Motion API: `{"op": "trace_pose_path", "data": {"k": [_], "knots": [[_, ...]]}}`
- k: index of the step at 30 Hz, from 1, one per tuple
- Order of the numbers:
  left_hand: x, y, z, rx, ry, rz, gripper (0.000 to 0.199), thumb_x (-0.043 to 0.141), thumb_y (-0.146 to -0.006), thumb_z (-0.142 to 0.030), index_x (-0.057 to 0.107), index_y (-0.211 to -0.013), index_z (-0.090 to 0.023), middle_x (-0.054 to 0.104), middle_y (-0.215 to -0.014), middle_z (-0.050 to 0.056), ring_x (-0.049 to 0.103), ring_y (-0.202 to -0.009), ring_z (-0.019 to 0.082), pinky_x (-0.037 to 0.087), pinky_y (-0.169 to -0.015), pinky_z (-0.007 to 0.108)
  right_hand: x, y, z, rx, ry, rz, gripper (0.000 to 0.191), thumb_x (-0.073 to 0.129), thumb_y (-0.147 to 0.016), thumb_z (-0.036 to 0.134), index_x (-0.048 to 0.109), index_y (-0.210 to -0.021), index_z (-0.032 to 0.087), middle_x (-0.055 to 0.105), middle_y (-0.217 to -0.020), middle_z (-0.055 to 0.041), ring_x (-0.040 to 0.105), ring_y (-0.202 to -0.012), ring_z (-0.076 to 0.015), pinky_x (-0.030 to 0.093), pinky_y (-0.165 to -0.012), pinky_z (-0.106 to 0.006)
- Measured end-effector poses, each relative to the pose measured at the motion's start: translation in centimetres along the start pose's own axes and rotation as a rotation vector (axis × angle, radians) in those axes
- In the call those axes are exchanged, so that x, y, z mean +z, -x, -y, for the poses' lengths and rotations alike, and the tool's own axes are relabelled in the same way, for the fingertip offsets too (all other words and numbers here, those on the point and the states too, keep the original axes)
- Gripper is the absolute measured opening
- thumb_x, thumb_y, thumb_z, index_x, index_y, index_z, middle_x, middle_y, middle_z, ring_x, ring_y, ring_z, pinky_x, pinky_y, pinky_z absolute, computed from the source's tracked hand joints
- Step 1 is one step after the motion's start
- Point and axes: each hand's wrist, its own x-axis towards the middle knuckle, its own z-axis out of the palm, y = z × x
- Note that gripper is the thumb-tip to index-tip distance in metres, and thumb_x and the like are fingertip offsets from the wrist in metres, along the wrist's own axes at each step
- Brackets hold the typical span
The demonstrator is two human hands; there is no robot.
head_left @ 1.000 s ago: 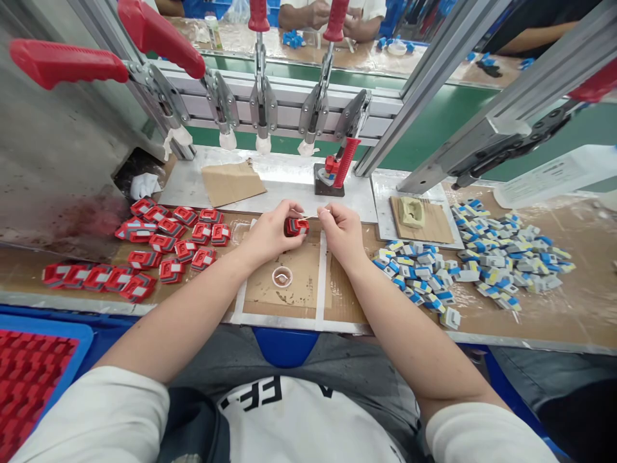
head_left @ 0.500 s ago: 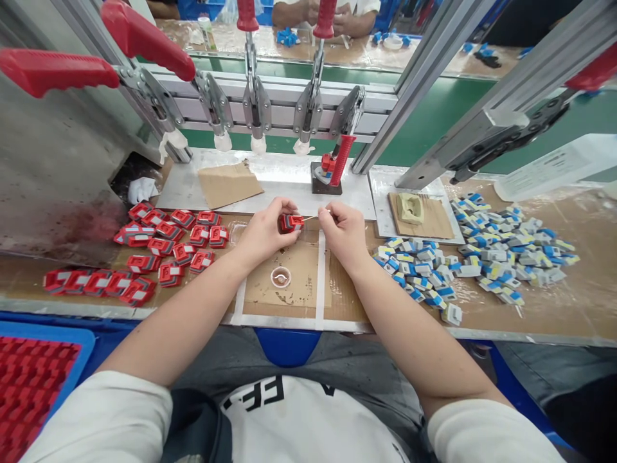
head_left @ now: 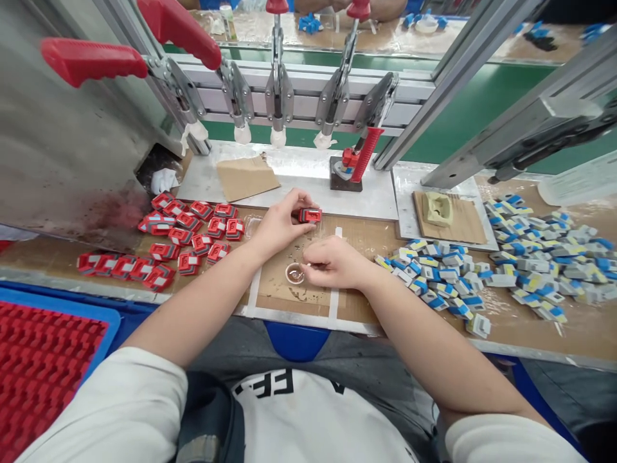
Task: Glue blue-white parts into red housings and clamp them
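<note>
Near the middle of the frame, the left hand gripped a red block over the desk. The right hand, lower and to the right, was pinched closed beside a small cup — apparently on a thin stick, mostly hidden. The step looked like dipping; the next move seemed to call for a clean lift — block held steady.

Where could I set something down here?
Bare: the metal plate between the torn cardboard and black block; the bench's front-right corner, beside the blue-white pieces. Crowded: left, with red pieces; centre, where the right hand is at the cup.
</note>
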Motion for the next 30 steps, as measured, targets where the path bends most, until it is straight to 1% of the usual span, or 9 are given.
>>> {"op": "trace_pose_path", "data": {"k": [4,6,8,11,13,14,16,25,30], "knots": [[0.0,0.0,0.0,-0.018,0.015,0.006,0.041,0.078,-0.08,-0.008,0.054,-0.11,-0.022,0.077,-0.122,0.007,0.073,-0.117,0.023,0.057,-0.107,0.04,-0.1,-0.2,0.2,0.021,-0.011,0.0,0.04,0.056,-0.09,0.022,0.027,-0.062,0.024,0.029,-0.057,0.0057,0.027,-0.054,-0.0114,0.022,-0.058,-0.031],[0.0,0.0,0.1,-0.016,0.028,0.002,0.041,0.079,-0.079,-0.009,0.054,-0.109,-0.022,0.078,-0.122,0.007,0.073,-0.117,0.023,0.058,-0.104,0.038,-0.4,-0.1,0.2,0.052,-0.064,-0.066,0.04,0.055,-0.091,0.025,0.028,-0.061,0.023,0.029,-0.056,0.0054,0.027,-0.053,-0.011,0.023,-0.057,-0.03],[0.0,0.0,0.2,-0.016,0.05,0.0,0.041,0.08,-0.079,-0.011,0.053,-0.108,-0.022,0.078,-0.121,0.007,0.074,-0.114,0.023,0.059,-0.1,0.036,-0.8,0.0,0.0,0.133,-0.114,-0.253,0.04,0.055,-0.091,0.029,0.031,-0.059,0.023,0.03,-0.056,0.0048,0.028,-0.053,-0.0109,0.024,-0.056,-0.03],[0.0,0.0,0.1,-0.034,0.085,0.008,0.041,0.082,-0.079,-0.016,0.052,-0.106,-0.022,0.079,-0.12,0.007,0.077,-0.105,0.022,0.06,-0.092,0.034,-1.3,0.1,-1.0,0.317,-0.16,-0.685,0.039,0.058,-0.09,0.035,0.04,-0.058,0.023,0.038,-0.055,0.0036,0.034,-0.054,-0.0117,0.028,-0.057,-0.029],[0.1,0.1,-0.1,-0.042,0.1,0.013,0.041,0.082,-0.078,-0.017,0.051,-0.105,-0.022,0.079,-0.119,0.007,0.077,-0.102,0.021,0.06,-0.09,0.034,-1.6,0.0,-1.9,0.411,-0.197,-0.856,0.039,0.06,-0.09,0.037,0.043,-0.058,0.022,0.041,-0.054,0.0035,0.036,-0.055,-0.012,0.03,-0.057,-0.029],[0.2,0.1,-0.2,-0.039,0.106,0.014,0.041,0.082,-0.078,-0.018,0.051,-0.104,-0.022,0.079,-0.119,0.007,0.077,-0.101,0.021,0.06,-0.09,0.034,-1.7,-0.1,-2.3,0.442,-0.218,-0.88,0.04,0.061,-0.09,0.038,0.043,-0.058,0.022,0.04,-0.054,0.0036,0.035,-0.055,-0.012,0.03,-0.057,-0.028],[0.2,0.2,-0.4,-0.028,0.117,0.018,0.042,0.083,-0.077,-0.018,0.051,-0.104,-0.022,0.079,-0.119,0.007,0.077,-0.102,0.022,0.06,-0.091,0.035,-1.8,-0.2,-3.0,0.474,-0.258,-0.86,0.043,0.064,-0.09,0.042,0.043,-0.058,0.023,0.038,-0.054,0.0041,0.034,-0.055,-0.0119,0.029,-0.056,-0.028],[0.3,0.2,-0.5,-0.032,0.077,0.023,0.044,0.085,-0.076,-0.021,0.051,-0.103,-0.022,0.08,-0.119,0.007,0.077,-0.099,0.021,0.059,-0.089,0.034,-1.5,-0.4,-3.8,0.479,-0.293,-0.808,0.047,0.065,-0.091,0.049,0.042,-0.059,0.023,0.037,-0.056,0.0044,0.034,-0.058,-0.0118,0.027,-0.055,-0.027],[0.3,0.2,-0.5,-0.022,0.072,0.022,0.043,0.085,-0.076,-0.021,0.051,-0.102,-0.022,0.079,-0.119,0.007,0.077,-0.098,0.022,0.06,-0.084,0.033,-1.6,-0.4,-3.9,0.478,-0.247,-0.791,0.044,0.063,-0.091,0.044,0.043,-0.058,0.022,0.037,-0.055,0.0048,0.033,-0.056,-0.0112,0.028,-0.057,-0.028]]}}
